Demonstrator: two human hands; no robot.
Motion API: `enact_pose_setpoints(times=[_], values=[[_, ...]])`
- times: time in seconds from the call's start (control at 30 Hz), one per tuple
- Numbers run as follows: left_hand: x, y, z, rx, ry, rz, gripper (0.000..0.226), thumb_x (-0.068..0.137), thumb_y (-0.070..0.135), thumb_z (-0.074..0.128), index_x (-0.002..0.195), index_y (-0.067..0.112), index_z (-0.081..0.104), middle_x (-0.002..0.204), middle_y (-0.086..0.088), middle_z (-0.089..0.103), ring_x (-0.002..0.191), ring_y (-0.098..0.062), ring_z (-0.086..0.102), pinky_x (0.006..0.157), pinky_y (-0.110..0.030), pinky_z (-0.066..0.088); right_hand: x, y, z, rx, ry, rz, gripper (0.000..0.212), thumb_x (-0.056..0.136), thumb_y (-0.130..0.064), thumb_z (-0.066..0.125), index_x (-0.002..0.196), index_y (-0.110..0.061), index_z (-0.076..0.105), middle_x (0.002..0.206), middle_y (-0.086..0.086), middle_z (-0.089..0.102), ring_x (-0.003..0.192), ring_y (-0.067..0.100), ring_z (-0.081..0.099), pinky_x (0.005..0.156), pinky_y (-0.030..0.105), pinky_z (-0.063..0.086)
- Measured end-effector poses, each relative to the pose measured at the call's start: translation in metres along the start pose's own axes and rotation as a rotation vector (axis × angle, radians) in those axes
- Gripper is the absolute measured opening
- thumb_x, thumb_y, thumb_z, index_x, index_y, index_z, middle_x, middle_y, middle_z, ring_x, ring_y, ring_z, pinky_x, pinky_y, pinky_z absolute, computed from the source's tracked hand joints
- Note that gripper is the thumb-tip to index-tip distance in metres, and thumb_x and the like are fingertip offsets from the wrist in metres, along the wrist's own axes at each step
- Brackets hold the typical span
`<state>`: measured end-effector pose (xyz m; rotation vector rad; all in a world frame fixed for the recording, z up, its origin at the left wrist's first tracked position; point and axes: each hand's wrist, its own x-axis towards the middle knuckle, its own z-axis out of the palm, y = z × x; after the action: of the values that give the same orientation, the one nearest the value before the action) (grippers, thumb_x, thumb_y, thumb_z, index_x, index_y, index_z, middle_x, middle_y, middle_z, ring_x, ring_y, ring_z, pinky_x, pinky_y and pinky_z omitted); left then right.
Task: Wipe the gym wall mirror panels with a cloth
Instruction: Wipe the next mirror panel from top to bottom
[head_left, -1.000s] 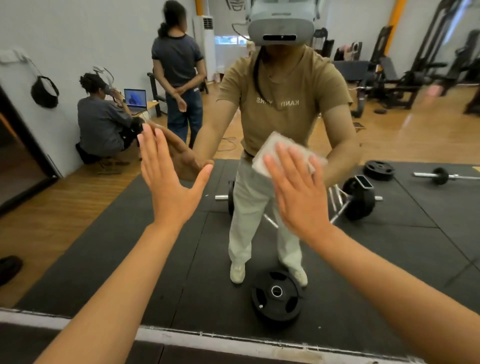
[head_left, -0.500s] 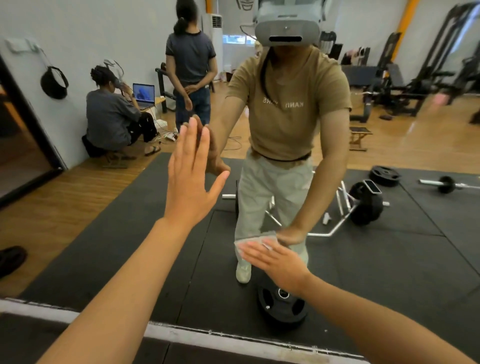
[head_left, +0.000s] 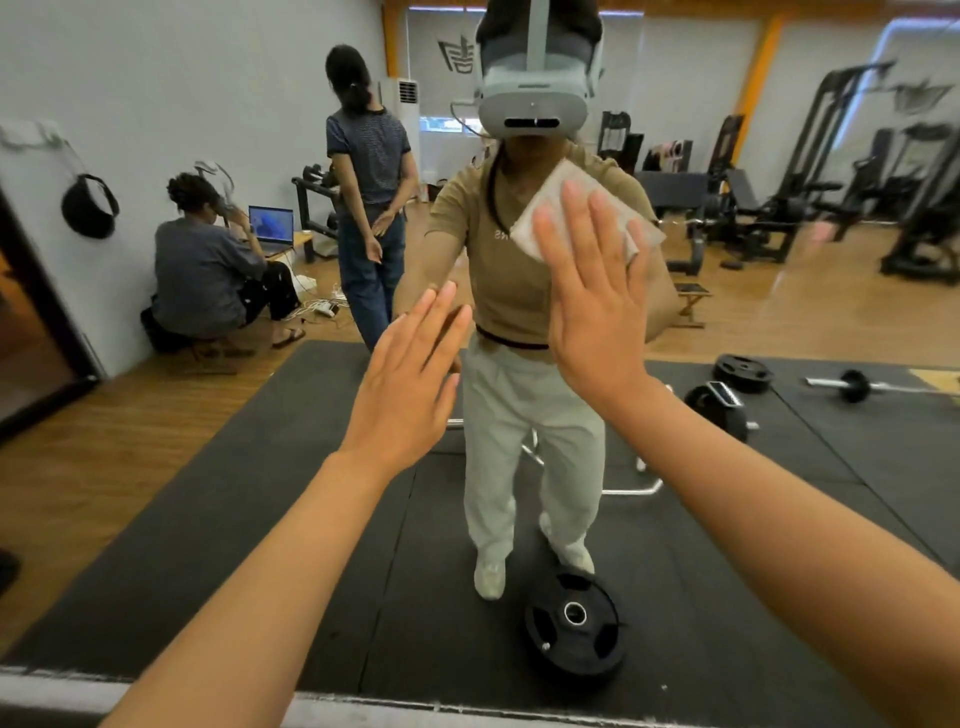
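Right hand (head_left: 597, 306) flat, fingers straight and slightly spread, pressing the cloth (head_left: 582, 213) onto the mirror (head_left: 156, 467), upper centre of the panel. Cloth is a folded white rectangle, tilted: long axis runs lower-left to upper-right, top corner pointing up. Left hand (head_left: 410, 379) open, fingers together, palm flat toward the glass beside it, lower; actual contact unclear.
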<state>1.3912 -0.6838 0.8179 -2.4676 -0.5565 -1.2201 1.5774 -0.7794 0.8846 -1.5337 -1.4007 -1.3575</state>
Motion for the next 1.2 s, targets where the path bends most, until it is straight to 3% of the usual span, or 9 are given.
enact_pose_setpoints(times=[0.2, 0.3, 0.4, 0.5, 0.6, 0.83, 0.93, 1.07, 1.2], values=[[-0.071, 0.026, 0.046, -0.136, 0.122, -0.253, 0.062, 0.098, 0.011, 0.046, 0.155, 0.003, 0.024, 0.165, -0.007, 0.01, 0.153, -0.024, 0.007, 0.124, -0.039, 0.006, -0.14, -0.013, 0.039, -0.036, -0.251, -0.438, 0.069, 0.091, -0.013, 0.053, 0.156, -0.021, 0.027, 0.163, 0.002, 0.021, 0.152, 0.022, 0.013, 0.123, 0.043, 0.007], [-0.134, 0.046, 0.091, -0.149, 0.081, -0.365, 0.061, 0.098, 0.012, 0.043, 0.155, 0.004, 0.022, 0.166, -0.008, 0.009, 0.153, -0.022, 0.006, 0.124, -0.039, 0.003, -0.235, -0.011, 0.056, -0.166, -0.454, -0.749, 0.069, 0.087, -0.017, 0.037, 0.155, -0.021, 0.025, 0.163, 0.0, 0.017, 0.153, 0.022, 0.0, 0.123, 0.043, -0.006], [-0.185, 0.061, 0.129, -0.15, 0.027, -0.403, 0.059, 0.101, 0.02, 0.035, 0.157, 0.007, 0.02, 0.166, -0.005, 0.008, 0.153, -0.02, 0.005, 0.123, -0.041, 0.006, -0.285, -0.005, 0.052, -0.253, -0.564, -0.883, 0.069, 0.085, -0.019, 0.029, 0.154, -0.018, 0.028, 0.163, 0.0, 0.018, 0.152, 0.023, 0.003, 0.122, 0.043, -0.011], [-0.21, 0.073, 0.157, -0.176, 0.027, -0.395, 0.059, 0.102, 0.027, 0.033, 0.157, 0.009, 0.02, 0.166, -0.005, 0.01, 0.153, -0.021, 0.007, 0.122, -0.045, 0.01, -0.268, 0.007, 0.049, -0.185, -0.452, -0.896, 0.063, 0.088, -0.015, 0.03, 0.15, -0.014, 0.038, 0.158, 0.003, 0.032, 0.146, 0.023, 0.021, 0.123, 0.042, 0.001], [-0.212, 0.086, 0.177, -0.218, 0.11, -0.412, 0.061, 0.103, 0.031, 0.034, 0.157, 0.008, 0.019, 0.166, -0.006, 0.01, 0.153, -0.023, 0.006, 0.124, -0.042, 0.008, -0.211, 0.025, 0.04, -0.174, -0.224, -0.708, 0.053, 0.095, -0.009, 0.037, 0.148, -0.011, 0.043, 0.154, 0.009, 0.039, 0.145, 0.024, 0.026, 0.12, 0.044, 0.016], [-0.197, 0.1, 0.205, -0.287, 0.325, -0.505, 0.071, 0.101, 0.048, 0.03, 0.159, 0.013, 0.009, 0.167, 0.003, 0.0, 0.153, -0.013, -0.007, 0.124, -0.035, 0.001, -0.184, 0.027, 0.042, -0.061, 0.035, -0.272, 0.06, 0.095, -0.006, 0.049, 0.153, -0.011, 0.033, 0.159, 0.012, 0.03, 0.148, 0.031, 0.024, 0.12, 0.052, 0.017], [-0.196, 0.1, 0.217, -0.246, 0.385, -0.484, 0.075, 0.099, 0.052, 0.031, 0.158, 0.011, 0.008, 0.166, 0.001, -0.002, 0.153, -0.015, -0.009, 0.124, -0.033, -0.005, -0.257, 0.011, 0.069, -0.014, 0.006, -0.406, 0.06, 0.092, -0.008, 0.043, 0.151, -0.013, 0.034, 0.158, 0.014, 0.032, 0.147, 0.032, 0.023, 0.118, 0.053, 0.018], [-0.2, 0.087, 0.226, -0.204, 0.378, -0.446, 0.074, 0.101, 0.05, 0.032, 0.159, 0.015, 0.003, 0.167, 0.0, -0.003, 0.153, -0.014, -0.008, 0.125, -0.041, 0.001, -0.371, 0.018, 0.083, -0.083, -0.202, -0.676, 0.067, 0.085, -0.015, 0.041, 0.152, -0.018, 0.034, 0.159, 0.009, 0.03, 0.148, 0.027, 0.022, 0.119, 0.049, 0.017], [-0.204, 0.086, 0.222, -0.176, 0.345, -0.432, 0.076, 0.1, 0.051, 0.034, 0.159, 0.016, 0.001, 0.167, 0.001, -0.005, 0.152, -0.012, -0.012, 0.125, -0.04, 0.001, -0.38, 0.056, 0.062, -0.114, -0.272, -0.82, 0.055, 0.097, -0.027, 0.039, 0.151, -0.019, 0.037, 0.157, 0.006, 0.035, 0.146, 0.023, 0.028, 0.12, 0.043, 0.015]])
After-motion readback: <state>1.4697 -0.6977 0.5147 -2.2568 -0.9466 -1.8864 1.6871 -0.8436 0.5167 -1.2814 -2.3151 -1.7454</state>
